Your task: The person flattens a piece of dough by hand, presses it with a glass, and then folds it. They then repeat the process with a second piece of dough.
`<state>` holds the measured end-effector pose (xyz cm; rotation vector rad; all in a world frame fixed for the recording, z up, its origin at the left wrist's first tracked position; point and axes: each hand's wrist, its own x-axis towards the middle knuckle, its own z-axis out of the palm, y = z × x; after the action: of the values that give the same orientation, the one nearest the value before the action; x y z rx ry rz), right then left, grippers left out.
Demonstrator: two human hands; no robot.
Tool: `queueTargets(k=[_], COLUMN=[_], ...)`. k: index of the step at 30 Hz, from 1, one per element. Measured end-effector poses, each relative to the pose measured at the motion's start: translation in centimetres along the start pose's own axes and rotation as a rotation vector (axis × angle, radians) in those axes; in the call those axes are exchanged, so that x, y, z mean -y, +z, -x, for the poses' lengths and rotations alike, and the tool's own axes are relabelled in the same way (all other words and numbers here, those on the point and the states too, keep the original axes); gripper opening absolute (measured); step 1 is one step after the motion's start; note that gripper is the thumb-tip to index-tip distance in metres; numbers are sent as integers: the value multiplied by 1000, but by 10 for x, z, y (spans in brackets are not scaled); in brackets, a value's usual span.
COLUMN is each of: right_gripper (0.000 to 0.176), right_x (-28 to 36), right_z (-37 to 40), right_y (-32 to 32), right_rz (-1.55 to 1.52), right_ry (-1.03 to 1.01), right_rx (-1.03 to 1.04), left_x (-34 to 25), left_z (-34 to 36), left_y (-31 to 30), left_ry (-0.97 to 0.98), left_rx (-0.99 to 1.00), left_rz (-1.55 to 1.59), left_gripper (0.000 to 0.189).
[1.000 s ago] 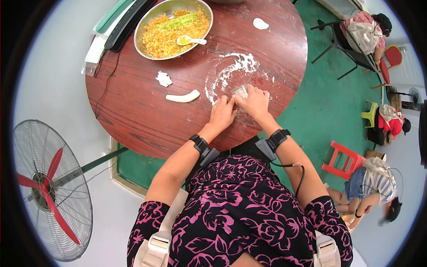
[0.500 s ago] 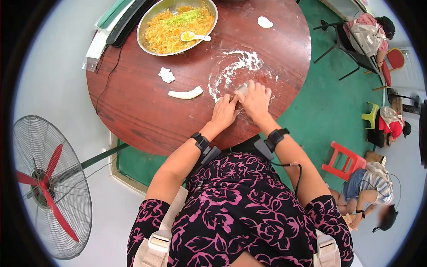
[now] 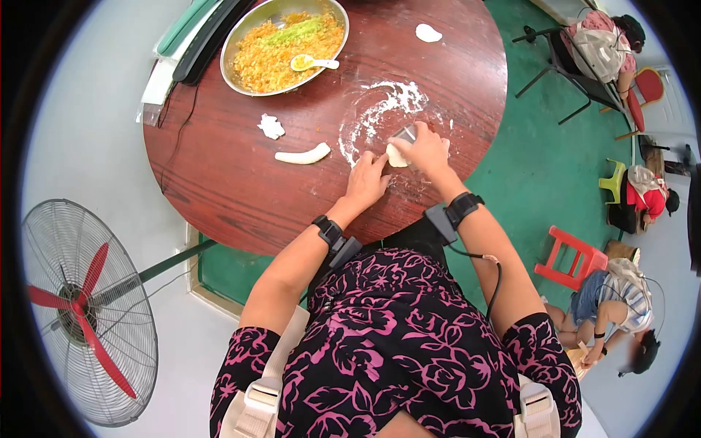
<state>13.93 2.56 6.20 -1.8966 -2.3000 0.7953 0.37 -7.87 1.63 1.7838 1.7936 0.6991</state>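
Observation:
A small flattened piece of dough (image 3: 396,156) lies on the floury tabletop between my hands. My left hand (image 3: 367,179) grips its left edge with thumb and fingertips. Just above and right of the dough, my right hand (image 3: 428,152) is wrapped round a short greyish, see-through cylinder (image 3: 406,133), which looks like a drinking glass; my fingers cover part of it. To the left rest a curved strip of dough (image 3: 303,154) and a ragged white lump (image 3: 271,126). One flat white dough round (image 3: 428,33) sits at the far side.
A metal bowl (image 3: 225,67) of chopped orange, yellow and green filling holds a white spoon (image 3: 315,63). Flour (image 3: 391,103) is smeared on the round wooden table (image 3: 241,197). A large fan (image 3: 78,309) stands at left. Several people sit at right, near a red stool (image 3: 570,258).
My right hand has shifted slightly right and turned, moving the cylinder off the dough, which now shows. My left hand stays at the dough's edge. The view has tilted slightly.

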Motion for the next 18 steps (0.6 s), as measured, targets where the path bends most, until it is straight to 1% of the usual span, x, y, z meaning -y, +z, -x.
queueTargets(k=[1, 3, 4, 5, 6, 7, 9, 12, 13, 16, 17, 18], right_gripper=[90, 86, 84, 76, 73, 71, 68, 73, 86, 98, 106, 105], right_x=[-13, -30, -36, -41, -45, -50, -59, -60, -55, -26, -26, -27], right_z=[-9, -12, -11, -10, -7, -3, 7, 19, 21, 37, 34, 32], right_y=[-2, -1, 0, 2, 2, 1, 1, 9, 10, 5, 7, 8], right_rz=[-158, -214, -243, -267, -265, -261, -278, -333, -350, -226, -229, -247], right_ry=[35, 64, 81, 124, 135, 147, 140, 236, 217, 177, 188, 194], right_rx=[41, 13, 0, 12, 28, 42, 44, -21, -23, -27, 11, 29], left_x=[-1, -3, -3, -4, -6, -13, -16, -16, -16, -15, -14, -14], left_z=[-5, -15, -21, -28, -35, -41, -49, -52, -52, -53, -53, -53], left_y=[-1, -3, -3, -1, 1, 0, 12, 24, 26, 29, 29, 29], left_ry=[-61, -191, -203, -214, -222, -223, -214, -238, -254, -269, -296, -323], left_rx=[-22, -67, -103, -137, -170, -166, -175, -205, -218, -247, -236, -227], left_rz=[35, 107, 65, 23, -16, -57, -109, -107, -94, -95, -69, -43], left_gripper=[38, 35, 34, 33, 32, 26, 24, 21, 20, 16, 15, 14])
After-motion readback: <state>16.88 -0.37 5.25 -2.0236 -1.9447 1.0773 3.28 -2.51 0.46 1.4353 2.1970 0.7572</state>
